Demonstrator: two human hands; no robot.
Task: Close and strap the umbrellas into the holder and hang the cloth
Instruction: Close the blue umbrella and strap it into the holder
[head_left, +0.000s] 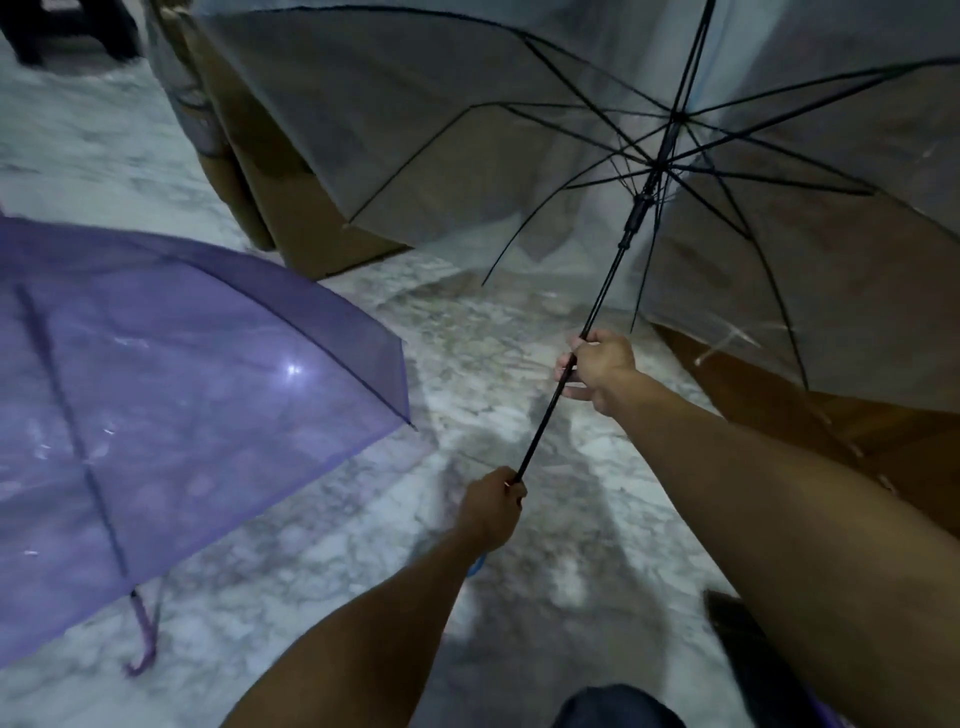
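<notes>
An open clear umbrella (441, 130) with black ribs and a black shaft fills the upper right, its canopy facing away from me. My left hand (491, 512) grips the low end of the shaft near the handle. Higher up the shaft, my right hand (597, 366) is closed around it, below the black runner (636, 215). An open purple umbrella (171, 384) lies on the floor at the left, its curved purple handle (143, 642) pointing toward me. The holder and the cloth are not in view.
Brown cardboard boxes (291, 208) lean behind the clear umbrella, and a brown surface (883, 431) lies at the right. The floor (467, 364) is pale marble. A dark object (72, 26) stands at the top left. A dark shoe (737, 623) shows at the bottom right.
</notes>
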